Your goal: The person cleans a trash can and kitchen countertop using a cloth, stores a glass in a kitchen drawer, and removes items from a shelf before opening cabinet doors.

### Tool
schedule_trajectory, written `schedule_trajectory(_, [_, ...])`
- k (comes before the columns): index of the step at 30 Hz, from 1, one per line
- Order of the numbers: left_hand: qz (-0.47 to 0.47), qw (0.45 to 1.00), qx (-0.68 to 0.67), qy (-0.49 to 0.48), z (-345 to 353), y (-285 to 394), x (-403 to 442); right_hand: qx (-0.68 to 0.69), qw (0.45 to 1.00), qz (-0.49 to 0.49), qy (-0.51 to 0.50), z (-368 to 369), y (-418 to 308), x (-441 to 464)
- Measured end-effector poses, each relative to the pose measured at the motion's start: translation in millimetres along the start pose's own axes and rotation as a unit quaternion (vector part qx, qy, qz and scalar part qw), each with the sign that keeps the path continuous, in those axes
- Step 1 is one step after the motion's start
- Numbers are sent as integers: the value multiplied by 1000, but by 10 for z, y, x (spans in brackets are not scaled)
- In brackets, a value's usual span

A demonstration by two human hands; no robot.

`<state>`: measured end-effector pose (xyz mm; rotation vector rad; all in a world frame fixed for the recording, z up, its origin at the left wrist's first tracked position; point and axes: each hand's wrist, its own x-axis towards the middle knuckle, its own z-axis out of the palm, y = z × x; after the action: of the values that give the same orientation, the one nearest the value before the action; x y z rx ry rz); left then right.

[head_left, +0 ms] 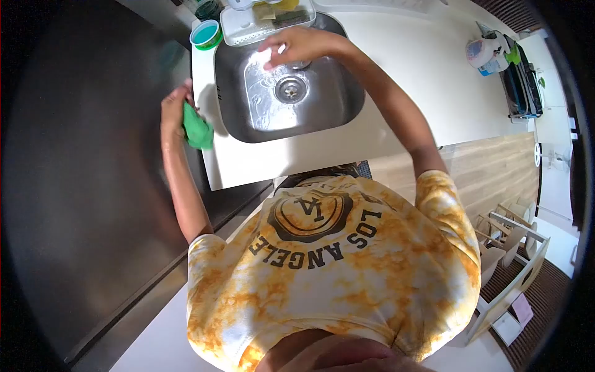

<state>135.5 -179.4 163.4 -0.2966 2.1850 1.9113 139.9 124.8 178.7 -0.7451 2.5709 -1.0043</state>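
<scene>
A green cloth hangs from my left hand, which is closed on it at the left edge of the white counter. My right hand is over the far part of the steel sink, with its fingers apart and a little blurred. Nothing shows in its grasp. Below it, the drain is in the middle of the wet basin. Part of the faucet area is hidden behind my right hand.
A tub with teal contents stands at the sink's far left corner, beside a white rack holding sponges. A spray bottle is at the right on the white counter. A dark panel borders the left; chairs are lower right.
</scene>
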Motion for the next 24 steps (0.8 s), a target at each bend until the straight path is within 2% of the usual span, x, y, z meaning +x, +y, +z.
schedule_trajectory(1, [46, 995, 84, 2, -167, -412, 201, 145, 989, -25, 30, 48, 16, -39])
schedule_trajectory(2, [128, 960, 235, 79, -235, -873, 349, 286, 955, -48, 58, 126, -2, -88])
schedule_trajectory(3, [130, 852, 472, 184, -126, -1116, 314, 424, 900, -69, 82, 241, 15, -126])
schedule_trajectory(4, [110, 843, 501, 163, 37, -1168, 122, 194, 981, 21, -22, 448, 200, -109])
schedule_trajectory(5, [157, 837, 493, 179, 107, -1197, 79, -53, 986, 104, -123, 774, 528, -44])
schedule_trajectory(6, [138, 862, 466, 145, 138, -1131, 28, -298, 914, 178, -210, 1104, 901, 30])
schedule_trajectory(7, [118, 886, 435, 114, 154, -1041, -28, -321, 936, 117, -85, 1471, 1566, -30])
schedule_trajectory(8, [187, 871, 437, 122, 162, -1021, -83, -333, 940, 52, 41, 1764, 2079, -78])
schedule_trajectory(9, [260, 852, 435, 131, 168, -974, -96, -322, 938, 119, 41, 1821, 2142, 53])
schedule_trajectory(10, [269, 829, 468, 144, 162, -910, -155, -313, 930, 186, 43, 1782, 2202, 211])
schedule_trajectory(11, [286, 830, 451, 162, 186, -839, -267, -295, 920, 254, 40, 1811, 2227, 311])
schedule_trajectory(13, [255, 854, 422, 166, 179, -759, -465, -282, 933, 217, 50, 1762, 2289, 438])
schedule_trajectory(15, [241, 869, 396, 176, 124, -853, -587, -172, 948, 259, 65, 1666, 2498, 729])
schedule_trajectory(16, [257, 858, 402, 188, 99, -898, -663, -240, 939, 239, 57, 1762, 2669, 789])
schedule_trajectory(17, [253, 866, 387, 189, 62, -957, -727, -244, 936, 252, 21, 1802, 2693, 851])
schedule_trajectory(20, [234, 883, 362, 186, 37, -1086, -911, -218, 928, 293, -71, 1825, 2346, 726])
schedule_trajectory(23, [216, 912, 299, 183, -36, -1204, -962, -183, 951, 242, -54, 2225, 2164, 483])
schedule_trajectory(24, [216, 910, 306, 180, -33, -1193, -984, -188, 952, 228, -77, 2383, 2151, 416])
